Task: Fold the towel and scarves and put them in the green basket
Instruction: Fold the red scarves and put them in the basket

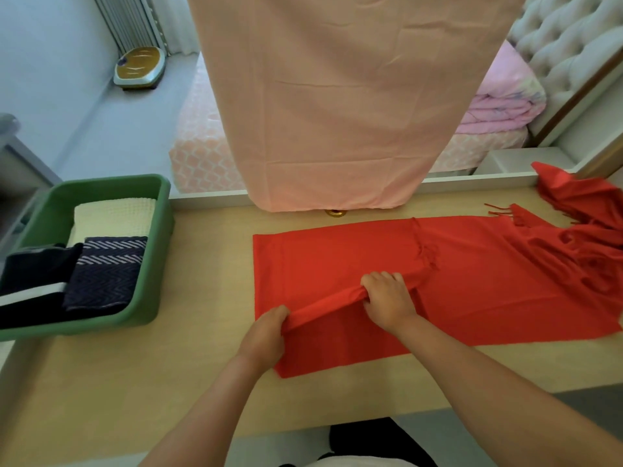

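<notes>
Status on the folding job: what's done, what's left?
Done: the folded cream towel, patterned scarf and striped scarf sit in the green basket. In hand: left hand and right hand grip a raised fold of the red scarf on the table. Left: its right end lies bunched; finish folding, then basket it.

Bare forearms (215, 396); white top (357, 462), dark clothing (371, 436).

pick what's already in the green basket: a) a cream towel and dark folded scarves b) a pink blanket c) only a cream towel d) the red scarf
a: the green basket holds a cream towel and dark folded scarves, while the red scarf lies out on the table.
</notes>
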{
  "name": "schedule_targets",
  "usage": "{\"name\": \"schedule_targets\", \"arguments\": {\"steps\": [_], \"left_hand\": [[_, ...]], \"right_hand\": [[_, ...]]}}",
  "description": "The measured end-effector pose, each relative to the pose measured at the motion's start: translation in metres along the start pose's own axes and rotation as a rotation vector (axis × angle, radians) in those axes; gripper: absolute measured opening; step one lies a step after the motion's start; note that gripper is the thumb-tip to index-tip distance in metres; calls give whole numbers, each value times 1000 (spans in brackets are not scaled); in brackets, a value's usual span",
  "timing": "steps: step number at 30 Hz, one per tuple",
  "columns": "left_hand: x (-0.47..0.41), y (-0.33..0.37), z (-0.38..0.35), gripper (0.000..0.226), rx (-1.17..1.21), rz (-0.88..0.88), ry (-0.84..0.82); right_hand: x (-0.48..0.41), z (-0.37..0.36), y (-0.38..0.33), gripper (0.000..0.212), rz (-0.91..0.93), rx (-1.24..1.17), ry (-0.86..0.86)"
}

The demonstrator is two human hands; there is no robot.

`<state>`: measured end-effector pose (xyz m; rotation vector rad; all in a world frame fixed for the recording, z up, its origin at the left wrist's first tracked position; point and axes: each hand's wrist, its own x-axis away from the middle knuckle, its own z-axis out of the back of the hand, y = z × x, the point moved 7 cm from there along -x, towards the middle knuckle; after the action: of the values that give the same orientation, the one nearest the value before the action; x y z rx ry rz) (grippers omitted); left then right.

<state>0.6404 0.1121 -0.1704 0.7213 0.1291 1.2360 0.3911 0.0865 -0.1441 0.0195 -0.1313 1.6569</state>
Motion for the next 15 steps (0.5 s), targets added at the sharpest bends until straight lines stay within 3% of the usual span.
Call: {"name": "schedule_targets", "arguments": {"steps": [3,8,11,15], "left_hand": [[11,-18,1,42,-121,-6,-111],[36,-35,-1,40,-137,51,-304],[44,-32,-4,53,-238,110,-397],[44,-4,-7,45,-469,89,-469]], "right_hand": [[7,2,0,37,-18,4,61],[21,7,-3,40,-38,34,108],[36,11,6,36,-160,83,104],[56,28,29,28,-386,53,193]]}}
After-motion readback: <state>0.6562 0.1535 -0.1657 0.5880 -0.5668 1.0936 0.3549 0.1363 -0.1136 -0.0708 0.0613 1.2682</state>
